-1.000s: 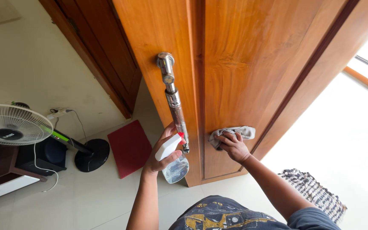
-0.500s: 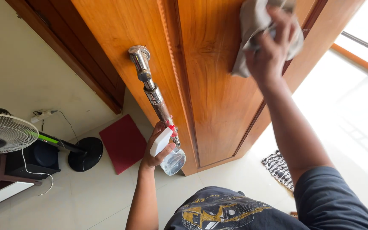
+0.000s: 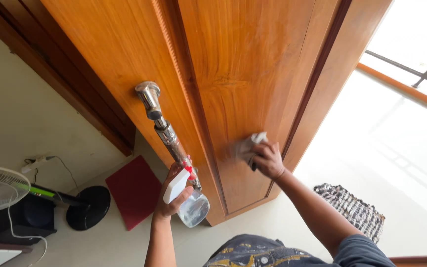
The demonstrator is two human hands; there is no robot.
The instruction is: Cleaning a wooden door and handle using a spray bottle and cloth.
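While my right hand [image 3: 269,159] presses a bunched grey cloth [image 3: 249,144] flat on the lower wooden door [image 3: 243,64] panel, fingers curled over it, my left hand [image 3: 174,194] grips the spray bottle [image 3: 186,198] beside the chrome handle [image 3: 166,133], kept ready.

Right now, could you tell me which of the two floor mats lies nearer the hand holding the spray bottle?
The plain red mat, beside the left hand; the black-and-white checked mat lies right.
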